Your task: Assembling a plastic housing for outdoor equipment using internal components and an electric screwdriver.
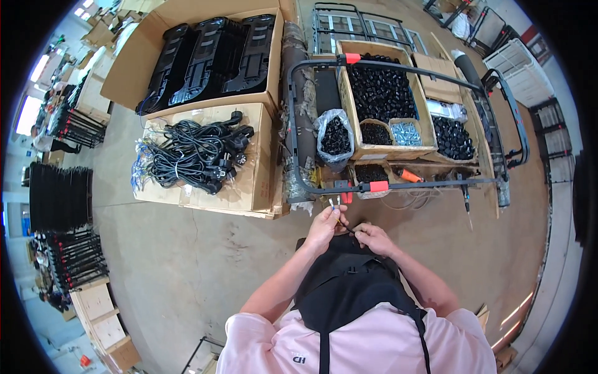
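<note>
Close in front of my body, both hands are on a black power cable (349,230). My left hand (326,225) pinches it near its stripped end, where thin coloured wires with pale tips (334,205) stick up past the fingers. A little lower, my right hand (372,237) has its fingers closed on the black sheath. Just beyond them lies the near bar of a black tubular frame (293,128) with red corner pieces. To the left, a pile of bundled black power cords (190,153) with plugs rests on a cardboard box (265,168).
A large open carton (131,68) holds long black plastic housings (215,59). Inside the frame stand a wooden box (430,134) of black parts and screws, and a plastic bag (336,159) of small black pieces. A screwdriver-like tool (466,198) hangs over the bench's near edge.
</note>
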Available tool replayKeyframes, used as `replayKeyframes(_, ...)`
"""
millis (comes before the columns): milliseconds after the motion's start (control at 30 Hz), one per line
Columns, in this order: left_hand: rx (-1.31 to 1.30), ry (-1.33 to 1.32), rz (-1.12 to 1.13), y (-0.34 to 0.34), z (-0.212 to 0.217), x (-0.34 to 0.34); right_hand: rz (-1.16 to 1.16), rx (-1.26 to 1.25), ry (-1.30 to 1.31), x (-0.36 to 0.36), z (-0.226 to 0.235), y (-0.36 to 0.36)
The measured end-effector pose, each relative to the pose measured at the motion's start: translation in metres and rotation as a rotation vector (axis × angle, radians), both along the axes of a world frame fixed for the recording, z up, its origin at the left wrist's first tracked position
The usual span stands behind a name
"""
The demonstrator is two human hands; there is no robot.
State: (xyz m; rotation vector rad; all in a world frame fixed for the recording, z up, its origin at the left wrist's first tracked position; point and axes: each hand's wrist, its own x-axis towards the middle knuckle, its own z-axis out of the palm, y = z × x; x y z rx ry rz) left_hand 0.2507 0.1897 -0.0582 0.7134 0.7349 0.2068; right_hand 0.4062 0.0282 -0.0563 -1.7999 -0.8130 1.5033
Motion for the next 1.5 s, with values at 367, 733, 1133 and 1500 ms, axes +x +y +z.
replayKeyframes(367, 0.06, 0.042, 0.038, 0.016, -0.036, -0.002, -0.154, -0.037, -0.066, -0.024, -0.007, 0.019)
replayKeyframes(733, -0.069, -0.054, 0.142, 0.014, -0.029, 0.008, -0.213, -0.051, -0.012, -0.016, 0.0, 0.02)
replayKeyframes(1133, 0.031, 0.106, -0.158, 0.05, -0.019, 0.004, -0.164, -0.001, 0.066, -0.021, -0.024, 0.021)
replayKeyframes(1500, 0.084, 0.212, 0.153, 0.029, -0.011, 0.012, -0.202, 0.031, 0.135, -0.024, -0.027, 0.023)
